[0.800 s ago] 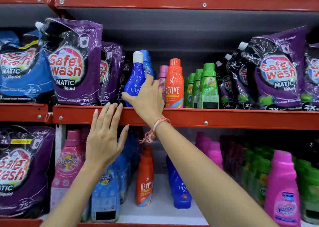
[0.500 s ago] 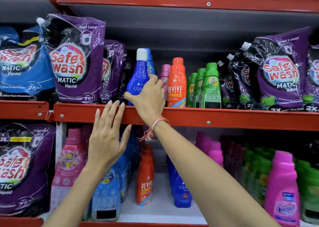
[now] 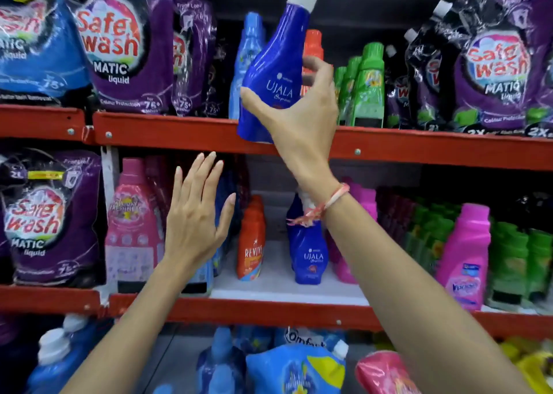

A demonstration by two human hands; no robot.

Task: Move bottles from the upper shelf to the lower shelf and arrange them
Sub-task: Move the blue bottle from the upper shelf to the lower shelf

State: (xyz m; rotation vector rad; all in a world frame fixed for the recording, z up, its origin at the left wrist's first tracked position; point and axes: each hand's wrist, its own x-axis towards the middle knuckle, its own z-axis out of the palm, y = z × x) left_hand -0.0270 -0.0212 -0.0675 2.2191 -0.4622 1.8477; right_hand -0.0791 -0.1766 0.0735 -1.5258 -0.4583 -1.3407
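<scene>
My right hand (image 3: 302, 115) grips a dark blue Ujala bottle (image 3: 276, 73) with a white cap, tilted and lifted off the upper shelf (image 3: 167, 131), its base in front of the red shelf edge. My left hand (image 3: 194, 214) is open, fingers spread, held in front of the lower shelf (image 3: 269, 311). On the lower shelf stand an orange Revive bottle (image 3: 250, 241) and another blue Ujala bottle (image 3: 309, 253). Behind the lifted bottle on the upper shelf are a light blue bottle (image 3: 247, 64), an orange bottle (image 3: 312, 46) and green bottles (image 3: 369, 88).
Purple Safewash pouches (image 3: 125, 49) fill the upper shelf left and right (image 3: 493, 64). Pink bottles (image 3: 463, 259), green bottles (image 3: 508, 259) and a pink bottle (image 3: 131, 223) crowd the lower shelf. White shelf floor shows between the Revive and Ujala bottles. Blue pouches (image 3: 296, 369) lie on the shelf below.
My right hand has lifted the blue Ujala bottle up off the upper shelf and pulled it forward, tilted. My left hand has dropped from the shelf edge to in front of the lower shelf.
</scene>
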